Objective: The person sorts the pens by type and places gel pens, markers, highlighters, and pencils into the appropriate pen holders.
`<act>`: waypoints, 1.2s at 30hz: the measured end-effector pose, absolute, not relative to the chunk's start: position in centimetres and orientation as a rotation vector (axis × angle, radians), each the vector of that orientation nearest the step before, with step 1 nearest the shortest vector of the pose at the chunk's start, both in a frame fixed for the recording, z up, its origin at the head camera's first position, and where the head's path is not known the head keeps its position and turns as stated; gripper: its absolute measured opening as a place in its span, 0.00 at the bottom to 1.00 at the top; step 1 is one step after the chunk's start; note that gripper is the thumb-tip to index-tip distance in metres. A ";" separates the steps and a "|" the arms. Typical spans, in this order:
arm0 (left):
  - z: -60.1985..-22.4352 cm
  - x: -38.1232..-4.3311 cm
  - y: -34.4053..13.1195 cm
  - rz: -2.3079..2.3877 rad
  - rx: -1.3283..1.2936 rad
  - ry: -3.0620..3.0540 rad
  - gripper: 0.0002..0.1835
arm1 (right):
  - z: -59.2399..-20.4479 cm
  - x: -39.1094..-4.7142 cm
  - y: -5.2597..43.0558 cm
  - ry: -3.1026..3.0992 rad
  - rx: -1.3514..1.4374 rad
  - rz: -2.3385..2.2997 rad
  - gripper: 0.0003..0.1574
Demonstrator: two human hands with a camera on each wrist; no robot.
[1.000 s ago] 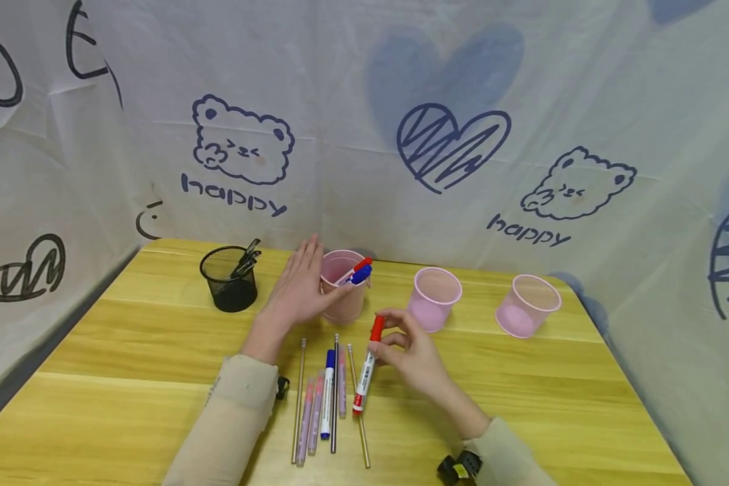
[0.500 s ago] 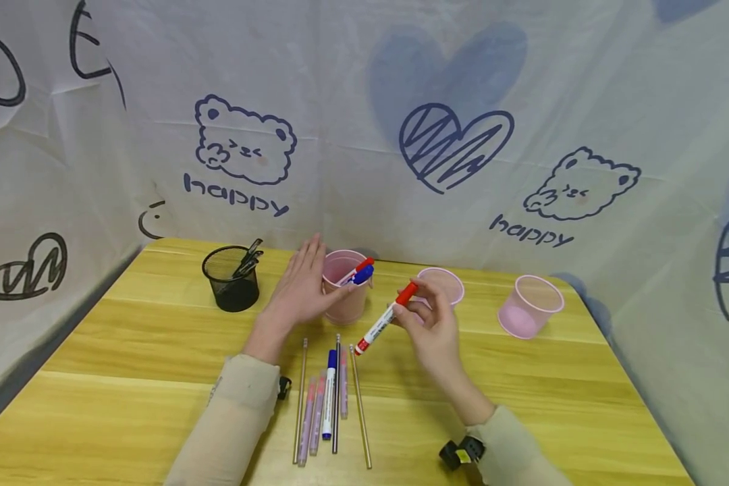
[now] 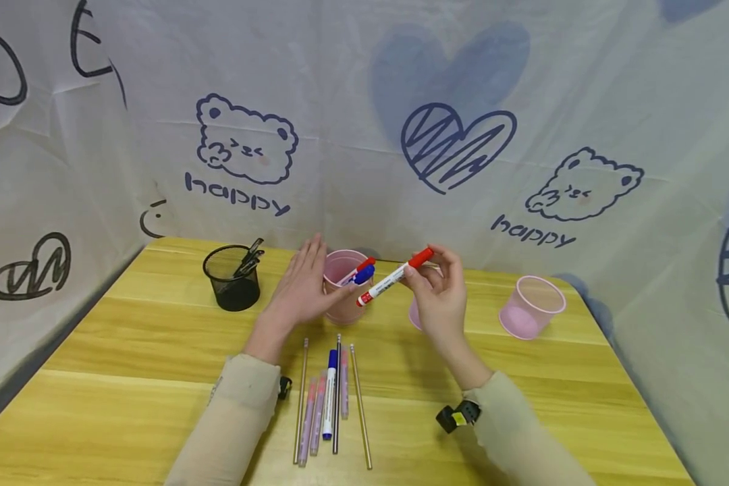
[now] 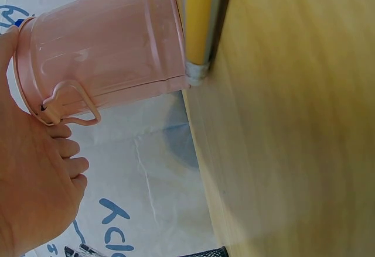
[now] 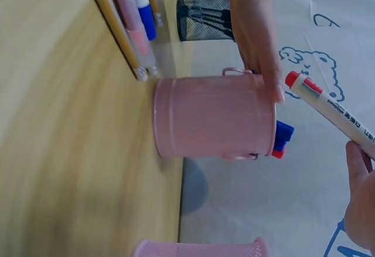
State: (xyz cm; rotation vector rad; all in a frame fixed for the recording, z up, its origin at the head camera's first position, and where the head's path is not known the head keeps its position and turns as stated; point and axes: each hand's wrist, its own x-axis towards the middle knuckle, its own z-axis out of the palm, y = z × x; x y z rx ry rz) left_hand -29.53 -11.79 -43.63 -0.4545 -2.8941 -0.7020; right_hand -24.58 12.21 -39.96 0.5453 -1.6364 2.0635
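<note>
My left hand point(image 3: 298, 287) rests against the left side of a pink metal bucket point(image 3: 347, 310), its fingers straight and its thumb lying across the front rim. A red-capped marker and a blue-capped marker point(image 3: 362, 274) lean out of that bucket. My right hand point(image 3: 440, 290) pinches a white marker with a red cap point(image 3: 395, 277) near the cap. This marker is tilted in the air, its lower end near the bucket's front right rim in the head view. In the right wrist view, the marker's red end point(image 5: 292, 79) is beyond the bucket's mouth, apart from it.
Pencils, pink-purple pens point(image 3: 306, 422) and a blue-capped marker point(image 3: 329, 395) lie on the table before the bucket. A black mesh cup point(image 3: 235, 293) with pens stands left. Right are two pink mesh cups, one point(image 3: 416, 316) mostly behind my right hand, the other point(image 3: 522, 320) farther right.
My right hand has lifted the red-capped marker off the table, up and toward the back, and tilted it closer to horizontal. The left hand stays at the bucket.
</note>
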 end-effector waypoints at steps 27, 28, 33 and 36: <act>-43.5 -29.3 -11.8 -0.698 -0.466 -2.892 0.61 | -39.7 -30.9 9.1 -1.690 0.492 2.074 0.18; -43.5 -29.3 -11.8 -0.703 -0.465 -2.892 0.61 | -39.7 -31.1 9.0 -1.700 0.489 2.070 0.18; -43.4 -29.3 -11.8 -0.706 -0.461 -2.889 0.61 | -40.2 -31.7 8.6 -1.781 0.479 2.038 0.19; -43.5 -29.3 -11.8 -0.696 -0.459 -2.892 0.62 | -40.5 -31.9 8.3 -1.837 0.457 2.021 0.19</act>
